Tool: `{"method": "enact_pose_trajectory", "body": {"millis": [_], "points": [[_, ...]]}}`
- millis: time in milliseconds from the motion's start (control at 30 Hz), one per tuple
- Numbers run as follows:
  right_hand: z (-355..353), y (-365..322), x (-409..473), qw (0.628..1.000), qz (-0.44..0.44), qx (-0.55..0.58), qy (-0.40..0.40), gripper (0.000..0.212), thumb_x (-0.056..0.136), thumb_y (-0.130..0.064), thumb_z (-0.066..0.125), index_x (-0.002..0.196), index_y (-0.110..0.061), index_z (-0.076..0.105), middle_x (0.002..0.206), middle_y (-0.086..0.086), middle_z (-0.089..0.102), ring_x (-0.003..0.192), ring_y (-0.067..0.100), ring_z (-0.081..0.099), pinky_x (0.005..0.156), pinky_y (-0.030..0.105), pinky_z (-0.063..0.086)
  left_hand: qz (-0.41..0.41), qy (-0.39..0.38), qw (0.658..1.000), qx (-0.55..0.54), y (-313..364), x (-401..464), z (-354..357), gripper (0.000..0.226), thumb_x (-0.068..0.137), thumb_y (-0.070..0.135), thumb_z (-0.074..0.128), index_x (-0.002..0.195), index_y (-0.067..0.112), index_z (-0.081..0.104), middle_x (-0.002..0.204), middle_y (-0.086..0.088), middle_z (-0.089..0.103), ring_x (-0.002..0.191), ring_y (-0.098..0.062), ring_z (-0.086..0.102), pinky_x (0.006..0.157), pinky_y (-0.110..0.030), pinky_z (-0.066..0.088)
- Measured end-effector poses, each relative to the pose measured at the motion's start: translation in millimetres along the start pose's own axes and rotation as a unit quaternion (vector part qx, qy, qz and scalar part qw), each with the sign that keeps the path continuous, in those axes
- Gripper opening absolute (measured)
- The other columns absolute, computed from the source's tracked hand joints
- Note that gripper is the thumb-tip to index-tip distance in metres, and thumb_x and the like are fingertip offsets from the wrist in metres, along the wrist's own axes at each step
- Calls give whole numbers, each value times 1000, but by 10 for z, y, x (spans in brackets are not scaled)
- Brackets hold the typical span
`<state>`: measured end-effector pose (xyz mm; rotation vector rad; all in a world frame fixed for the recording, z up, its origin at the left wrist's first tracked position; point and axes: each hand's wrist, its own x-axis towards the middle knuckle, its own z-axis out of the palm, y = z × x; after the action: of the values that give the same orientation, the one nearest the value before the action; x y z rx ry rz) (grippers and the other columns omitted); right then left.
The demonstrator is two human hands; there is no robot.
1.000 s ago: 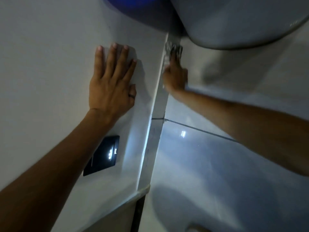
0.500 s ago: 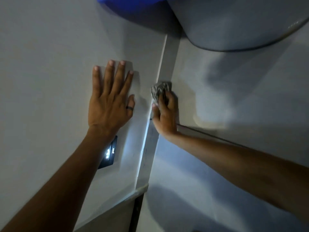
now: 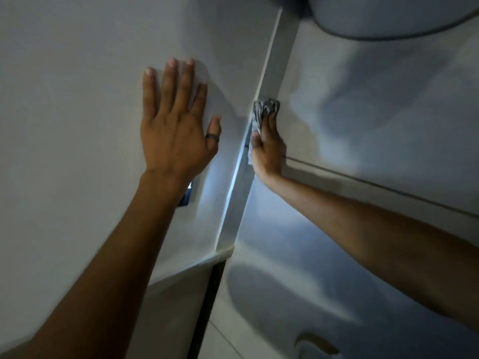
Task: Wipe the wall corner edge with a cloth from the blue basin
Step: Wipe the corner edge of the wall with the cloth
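A white wall corner edge [image 3: 272, 60] runs from the top middle down to a ledge near the centre. My right hand [image 3: 267, 151] grips a crumpled grey cloth [image 3: 264, 110] and presses it against that edge about halfway up. My left hand [image 3: 176, 123] lies flat on the white wall to the left of the edge, fingers spread, a dark ring on one finger. The blue basin is out of view.
A dark switch plate [image 3: 187, 195] sits on the left wall, mostly hidden behind my left wrist. A large grey rounded fixture [image 3: 388, 16] hangs over the top right. A dark groove line [image 3: 375, 183] crosses the right wall. A dark gap [image 3: 207, 307] runs below the ledge.
My right hand slid the cloth down the corner edge from near the top to mid-height. The left hand stayed flat on the wall. The view tilted, and the blue shape at the top left the frame.
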<state>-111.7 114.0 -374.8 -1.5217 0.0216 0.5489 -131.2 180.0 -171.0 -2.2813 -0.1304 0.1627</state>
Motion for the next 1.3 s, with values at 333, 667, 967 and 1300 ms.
{"method": "enact_pose_trajectory", "body": {"millis": [333,667,967,1300], "points": [[468,606,-1908,981,36,-5,-190,72,104,-15,38,159,-18,-8,171,2,-16,159,17,-11,131,46,10,-51,52,994,80,-209,-2053,353,81,112,50,54,174,7,28,177,-17,25,167,-29,13,138,-48,-7],[314,58,-226,999,34,2,1,64,103,-13,41,158,1,10,170,19,4,160,30,5,129,34,2,-82,101,980,149,-97,-1949,519,76,112,59,53,170,11,39,171,-14,41,158,-34,30,136,-50,-11],[717,464,-2007,981,111,-2,-157,92,99,-44,44,156,-5,-17,165,10,-29,158,28,-15,131,41,-5,-85,121,978,149,-79,-1962,513,78,110,58,57,168,9,42,171,-15,41,154,-36,40,133,-55,2],[830,224,-1853,972,200,10,-119,99,93,-65,29,156,-4,-17,168,15,-22,159,24,-14,131,43,-5,-86,129,977,146,-87,-1934,492,74,113,57,52,168,9,42,171,-14,42,156,-35,35,135,-51,-9]]}}
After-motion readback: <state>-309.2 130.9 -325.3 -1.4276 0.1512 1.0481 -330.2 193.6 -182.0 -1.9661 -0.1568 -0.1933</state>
